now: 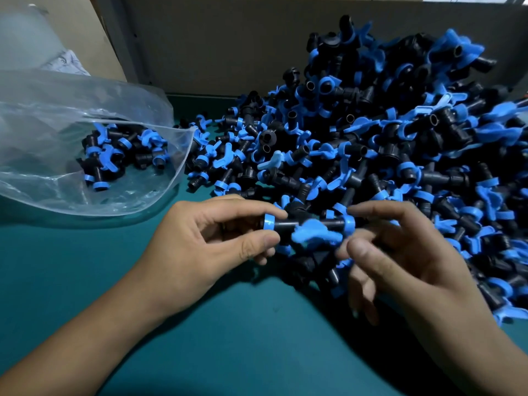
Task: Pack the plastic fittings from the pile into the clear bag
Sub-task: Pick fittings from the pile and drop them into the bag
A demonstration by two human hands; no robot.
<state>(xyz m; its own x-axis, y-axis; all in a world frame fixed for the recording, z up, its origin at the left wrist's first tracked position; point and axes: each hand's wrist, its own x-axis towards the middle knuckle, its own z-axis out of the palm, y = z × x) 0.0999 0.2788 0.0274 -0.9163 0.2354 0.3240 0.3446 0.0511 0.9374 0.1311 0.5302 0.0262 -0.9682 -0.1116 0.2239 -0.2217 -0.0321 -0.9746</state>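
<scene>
A big pile of black and blue plastic fittings (385,144) covers the right half of the green table. One fitting (310,228), black with blue rings and a blue winged handle, is held just above the pile's near edge. My left hand (200,244) pinches its left end between thumb and forefinger. My right hand (400,252) holds its right end with curled fingers. The clear bag (57,115) lies open on its side at the left, with several fittings (120,155) inside.
A grey cardboard wall (214,44) stands behind the pile and the bag. The green table top (243,338) stretches in front of me between my forearms. Loose fittings (217,155) lie scattered between the bag's mouth and the pile.
</scene>
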